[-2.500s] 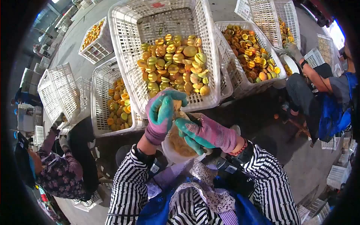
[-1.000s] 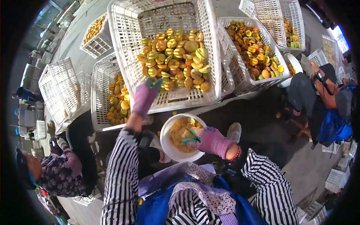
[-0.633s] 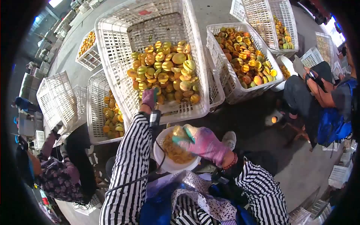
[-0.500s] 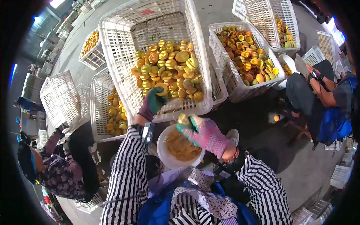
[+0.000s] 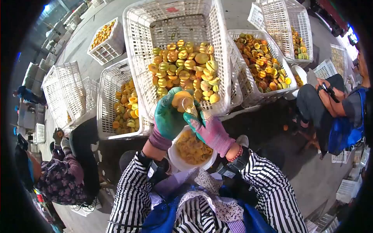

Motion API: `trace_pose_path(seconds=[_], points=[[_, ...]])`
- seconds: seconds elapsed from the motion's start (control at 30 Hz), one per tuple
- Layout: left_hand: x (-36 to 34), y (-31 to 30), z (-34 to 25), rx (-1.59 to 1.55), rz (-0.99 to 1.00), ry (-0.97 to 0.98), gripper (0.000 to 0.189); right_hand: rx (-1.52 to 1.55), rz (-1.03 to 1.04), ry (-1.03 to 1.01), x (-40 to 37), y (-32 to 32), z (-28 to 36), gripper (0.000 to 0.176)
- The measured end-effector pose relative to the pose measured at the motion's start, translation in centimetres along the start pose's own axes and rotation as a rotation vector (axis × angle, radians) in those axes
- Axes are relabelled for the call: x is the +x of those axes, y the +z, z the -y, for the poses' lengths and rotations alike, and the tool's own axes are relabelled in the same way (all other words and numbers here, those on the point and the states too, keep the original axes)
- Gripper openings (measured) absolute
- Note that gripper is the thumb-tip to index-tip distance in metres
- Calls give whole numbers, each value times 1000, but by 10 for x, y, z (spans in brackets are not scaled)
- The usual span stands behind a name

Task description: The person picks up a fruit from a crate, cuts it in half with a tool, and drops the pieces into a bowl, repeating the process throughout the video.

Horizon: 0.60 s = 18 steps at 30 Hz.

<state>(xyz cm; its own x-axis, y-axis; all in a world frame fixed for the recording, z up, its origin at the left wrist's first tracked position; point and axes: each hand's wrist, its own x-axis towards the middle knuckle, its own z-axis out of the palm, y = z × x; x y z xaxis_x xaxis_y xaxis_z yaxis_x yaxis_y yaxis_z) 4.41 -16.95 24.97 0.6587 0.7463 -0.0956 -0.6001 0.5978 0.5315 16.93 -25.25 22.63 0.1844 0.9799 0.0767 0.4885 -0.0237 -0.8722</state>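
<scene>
My left hand (image 5: 169,116), in a green and purple glove, is wrapped round a halved orange-yellow fruit (image 5: 181,100) with its cut face up. Against that fruit's right side, my right hand (image 5: 210,130), in a pink and green glove, pinches a small tool (image 5: 191,109), mostly hidden by the fingers. Both hands are over the near edge of a large white crate (image 5: 134,66) holding many yellow-green fruit halves (image 5: 182,70). Below them stands a white bucket (image 5: 175,158) with orange pieces and liquid inside.
White crates of fruit stand to the left (image 5: 101,112) and right (image 5: 248,91). A co-worker (image 5: 62,176) sits at the left, hands holding a fruit piece. Another person (image 5: 338,101) sits at the right. More crates stand farther back.
My left hand has come down and nearer with the fruit half, and its palm side now shows. My right hand has moved up to meet it. The view has shifted slightly.
</scene>
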Motion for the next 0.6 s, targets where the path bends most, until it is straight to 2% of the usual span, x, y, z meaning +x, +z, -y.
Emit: trace_pose_path(seconds=[0.03, 0.07, 0.1, 0.17, 0.23, 0.3, 0.33, 0.37, 0.4, 0.43, 0.47, 0.53, 0.6], points=[[1, -2, 0, -55, 89, -56, 47, -16, 3, -25, 1, 2, -2, 50], [6, -9, 5, -26, -159, -17, 51, -16, 8, -21, 2, 4, -2, 50], [6, -10, 6, -29, -164, -19, 51, -26, 8, -32, 2, 5, -1, 47], [5, -10, 4, 196, -94, -13, 53, -33, 9, -40, 3, 6, 1, 45], [2, -4, 10, 194, -157, 8, 52, -123, 49, -56, 2, 4, 6, 39], [3, -3, 14, 353, -201, 275, 47, -55, 74, -80, 3, 6, 5, 36], [1, 1, 11, 354, -206, 271, 47, 18, 98, -100, 3, 5, 9, 33], [-1, 1, 8, 561, -202, 320, 44, 21, 99, -99, 3, 6, 11, 33], [-3, 0, 5, 768, -195, 368, 42, 171, 153, -97, 3, 7, 15, 32], [-5, -1, 4, 769, -197, 367, 42, 319, 205, -93, 2, 7, 18, 31], [-5, -2, 2, 717, -176, 352, 42, 320, 204, -91, 1, 9, 14, 31], [-3, 1, 6, 656, -186, 388, 42, 219, 300, -299, 0, 14, -3, 31], [-7, 4, 5, 638, -184, 366, 44, 144, 318, -322, -7, 17, -14, 33]])
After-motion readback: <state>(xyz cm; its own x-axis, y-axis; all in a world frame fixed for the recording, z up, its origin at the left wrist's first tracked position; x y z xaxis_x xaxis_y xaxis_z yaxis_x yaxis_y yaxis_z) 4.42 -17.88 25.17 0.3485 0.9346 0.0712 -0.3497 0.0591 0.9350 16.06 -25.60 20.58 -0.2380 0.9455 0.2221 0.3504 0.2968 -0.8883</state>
